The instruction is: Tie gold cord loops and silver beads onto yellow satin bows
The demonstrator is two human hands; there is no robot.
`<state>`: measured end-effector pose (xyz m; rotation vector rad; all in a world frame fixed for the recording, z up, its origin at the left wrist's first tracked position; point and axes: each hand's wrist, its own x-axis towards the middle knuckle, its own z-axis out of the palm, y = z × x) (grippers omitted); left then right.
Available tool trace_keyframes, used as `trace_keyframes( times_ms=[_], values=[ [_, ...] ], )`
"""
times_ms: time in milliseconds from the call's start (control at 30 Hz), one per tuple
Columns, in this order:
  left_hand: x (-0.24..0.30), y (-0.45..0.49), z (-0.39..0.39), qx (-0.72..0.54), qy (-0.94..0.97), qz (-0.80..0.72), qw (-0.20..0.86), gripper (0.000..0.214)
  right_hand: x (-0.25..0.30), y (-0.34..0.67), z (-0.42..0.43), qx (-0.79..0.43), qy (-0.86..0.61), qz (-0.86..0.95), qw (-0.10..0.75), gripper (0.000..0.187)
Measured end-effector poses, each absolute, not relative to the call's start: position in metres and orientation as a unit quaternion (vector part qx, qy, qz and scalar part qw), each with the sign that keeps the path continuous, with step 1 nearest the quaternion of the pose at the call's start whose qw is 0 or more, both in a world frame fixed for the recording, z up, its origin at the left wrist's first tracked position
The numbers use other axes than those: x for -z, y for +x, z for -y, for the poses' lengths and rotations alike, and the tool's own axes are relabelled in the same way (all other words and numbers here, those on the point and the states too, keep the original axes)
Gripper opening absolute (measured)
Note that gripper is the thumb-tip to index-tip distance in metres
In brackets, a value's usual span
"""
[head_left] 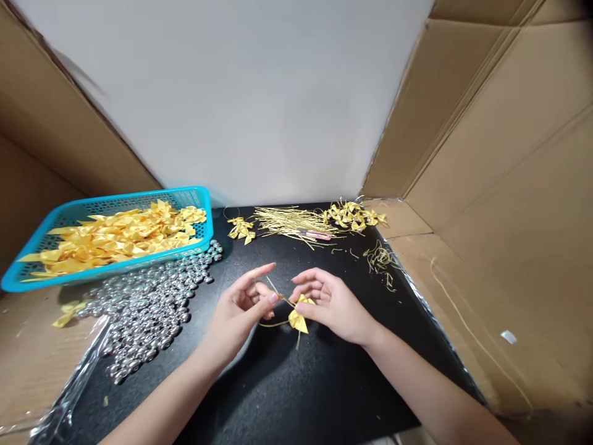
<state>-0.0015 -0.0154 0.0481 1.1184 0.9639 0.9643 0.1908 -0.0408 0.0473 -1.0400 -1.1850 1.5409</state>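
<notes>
Above the middle of the black table my two hands work close together on a yellow ribbon bow [299, 317] with thin gold cord [273, 324] on it. My left hand [248, 301] pinches the cord between thumb and a finger, its index finger stretched out. On the other side, my right hand [328, 301] grips the bow between thumb and fingers, covering part of it. One length of cord runs between the two hands, and a loop hangs below them. Whether a bead is on the cord is hidden by the fingers.
A blue basket [210, 216] of yellow bows stands at the left, with many silver beads [157, 315] beside it. Along the back lie cut gold cords [287, 221], a pink-handled cutter [319, 235] and finished-looking bows [352, 215]. Cord scraps [380, 258] lie right. Cardboard walls flank the table.
</notes>
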Motion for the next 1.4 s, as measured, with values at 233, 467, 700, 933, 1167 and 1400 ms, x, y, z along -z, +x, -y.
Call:
trace_keyframes(
  times_ms=[233,467,700,933,1167,1400],
  values=[
    [-0.037,-0.008,0.015,-0.453,0.486,-0.409,0.625,0.044,-0.045,0.197,0.039,-0.615,-0.447,0.494,0.423,0.032],
    [-0.022,-0.022,0.014,-0.409,0.533,-0.447,0.590,0.020,-0.039,0.188,0.043,-0.613,-0.459,0.489,0.418,0.025],
    [-0.021,-0.031,0.011,-0.562,0.516,-0.512,0.395,0.010,-0.029,0.189,0.045,-0.641,-0.446,0.447,0.436,0.025],
    [-0.033,-0.003,0.031,-0.334,0.647,-0.473,0.496,0.007,-0.030,0.182,0.049,-0.627,-0.434,0.474,0.440,0.019],
    [-0.023,-0.005,0.031,-0.296,0.598,-0.493,0.558,0.016,-0.024,0.177,0.053,-0.552,-0.475,0.524,0.442,0.016],
    [-0.019,-0.009,0.031,-0.330,0.525,-0.440,0.650,0.022,-0.020,0.176,0.053,-0.574,-0.477,0.483,0.458,0.010]
  ],
)
